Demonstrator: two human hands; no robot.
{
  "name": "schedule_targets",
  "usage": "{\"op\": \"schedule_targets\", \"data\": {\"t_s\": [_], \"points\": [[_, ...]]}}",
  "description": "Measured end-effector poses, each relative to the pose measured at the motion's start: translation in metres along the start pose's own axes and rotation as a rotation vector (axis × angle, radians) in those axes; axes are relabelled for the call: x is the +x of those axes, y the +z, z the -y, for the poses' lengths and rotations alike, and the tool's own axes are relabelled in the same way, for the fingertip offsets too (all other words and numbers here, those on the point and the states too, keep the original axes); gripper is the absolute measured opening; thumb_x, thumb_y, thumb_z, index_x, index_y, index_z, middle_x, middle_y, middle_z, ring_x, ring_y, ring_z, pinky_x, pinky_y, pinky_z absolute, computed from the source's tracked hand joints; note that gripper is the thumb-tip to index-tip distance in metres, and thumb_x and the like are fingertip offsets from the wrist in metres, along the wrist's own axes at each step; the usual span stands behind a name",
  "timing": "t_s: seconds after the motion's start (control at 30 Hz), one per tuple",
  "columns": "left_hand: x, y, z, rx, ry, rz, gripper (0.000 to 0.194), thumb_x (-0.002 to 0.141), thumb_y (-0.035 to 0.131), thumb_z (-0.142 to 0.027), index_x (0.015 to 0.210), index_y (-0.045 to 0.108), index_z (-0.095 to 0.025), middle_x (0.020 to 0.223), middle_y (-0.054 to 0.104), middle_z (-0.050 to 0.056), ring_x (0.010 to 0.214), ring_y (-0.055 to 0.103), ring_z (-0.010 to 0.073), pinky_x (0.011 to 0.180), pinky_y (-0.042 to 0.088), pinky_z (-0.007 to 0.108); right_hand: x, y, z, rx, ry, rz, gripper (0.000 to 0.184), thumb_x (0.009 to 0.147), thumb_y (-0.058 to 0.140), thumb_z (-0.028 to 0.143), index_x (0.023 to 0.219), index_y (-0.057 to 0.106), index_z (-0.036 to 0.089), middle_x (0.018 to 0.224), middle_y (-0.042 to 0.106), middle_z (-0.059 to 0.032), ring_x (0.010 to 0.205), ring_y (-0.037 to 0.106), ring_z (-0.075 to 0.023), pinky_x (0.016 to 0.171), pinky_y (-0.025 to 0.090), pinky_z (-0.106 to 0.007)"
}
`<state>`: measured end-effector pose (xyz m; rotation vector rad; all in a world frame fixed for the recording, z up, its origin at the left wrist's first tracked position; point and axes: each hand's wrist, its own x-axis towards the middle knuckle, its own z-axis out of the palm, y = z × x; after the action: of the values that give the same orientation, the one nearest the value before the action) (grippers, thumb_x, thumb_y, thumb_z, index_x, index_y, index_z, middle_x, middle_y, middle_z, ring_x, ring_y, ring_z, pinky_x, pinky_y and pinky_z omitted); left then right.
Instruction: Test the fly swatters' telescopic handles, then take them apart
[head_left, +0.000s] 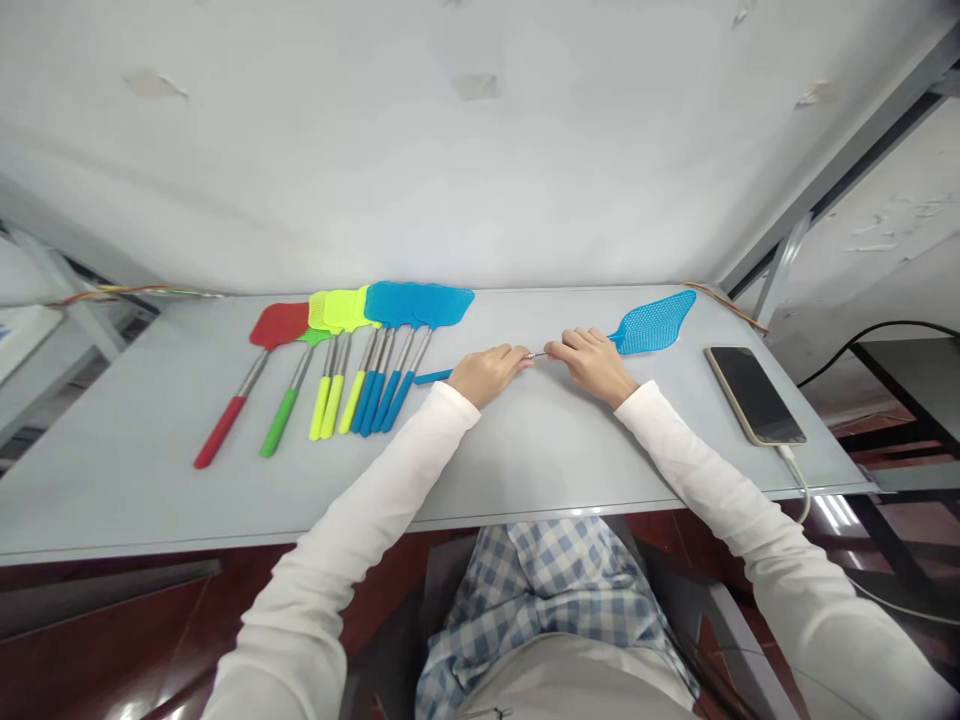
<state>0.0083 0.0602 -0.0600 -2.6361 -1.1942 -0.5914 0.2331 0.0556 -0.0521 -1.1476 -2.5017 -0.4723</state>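
Note:
Between my two hands lies a blue fly swatter [651, 325] with a thin metal telescopic shaft, held sideways just above the table. My left hand [489, 374] is closed round the handle side of the shaft, and the blue grip end sticks out to its left. My right hand [592, 362] is closed round the shaft near the blue mesh head. A short piece of bare metal shows between the hands. Left of them, several blue fly swatters [420, 304] lie overlapping, beside yellow fly swatters [343, 310], a green fly swatter [280, 422] and a red fly swatter [219, 432].
A phone [756, 395] with a white cable [796, 470] plugged in lies at the right of the grey table [540, 470]. A white wall [525, 180] stands behind the table. Thin wires [726, 305] run along the back corners, and metal frame bars [784, 265] rise at both sides.

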Motion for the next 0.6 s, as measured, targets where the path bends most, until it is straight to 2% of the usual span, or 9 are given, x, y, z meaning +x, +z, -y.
{"op": "schedule_targets", "data": {"t_s": [0.17, 0.37, 0.6], "points": [[0.001, -0.005, 0.009, 0.018, -0.014, 0.018, 0.047, 0.098, 0.026, -0.048, 0.103, 0.065, -0.022, 0.085, 0.071, 0.005, 0.072, 0.065, 0.0146, 0.053, 0.033, 0.028, 0.0, -0.002, -0.013, -0.018, 0.02, -0.005, 0.034, 0.087, 0.04, 0.003, 0.1, 0.065, 0.022, 0.077, 0.054, -0.005, 0.073, 0.042, -0.019, 0.066, 0.023, -0.032], [0.001, -0.008, 0.019, 0.016, 0.012, 0.003, 0.049, 0.099, 0.025, -0.049, 0.103, 0.066, -0.022, 0.084, 0.071, 0.005, 0.069, 0.064, 0.0144, 0.053, 0.032, 0.028, 0.002, -0.004, -0.018, -0.057, 0.007, -0.02, 0.033, 0.09, 0.038, 0.005, 0.099, 0.065, 0.022, 0.074, 0.053, -0.0042, 0.07, 0.04, -0.0183, 0.065, 0.023, -0.032], [0.002, -0.009, 0.02, 0.073, 0.014, -0.009, 0.052, 0.098, 0.024, -0.05, 0.094, 0.066, -0.02, 0.074, 0.068, 0.006, 0.064, 0.061, 0.0144, 0.052, 0.029, 0.029, 0.004, 0.0, -0.021, -0.104, -0.028, -0.039, 0.035, 0.088, 0.038, 0.001, 0.097, 0.065, 0.021, 0.073, 0.053, -0.0043, 0.069, 0.039, -0.0182, 0.066, 0.024, -0.031]]}}
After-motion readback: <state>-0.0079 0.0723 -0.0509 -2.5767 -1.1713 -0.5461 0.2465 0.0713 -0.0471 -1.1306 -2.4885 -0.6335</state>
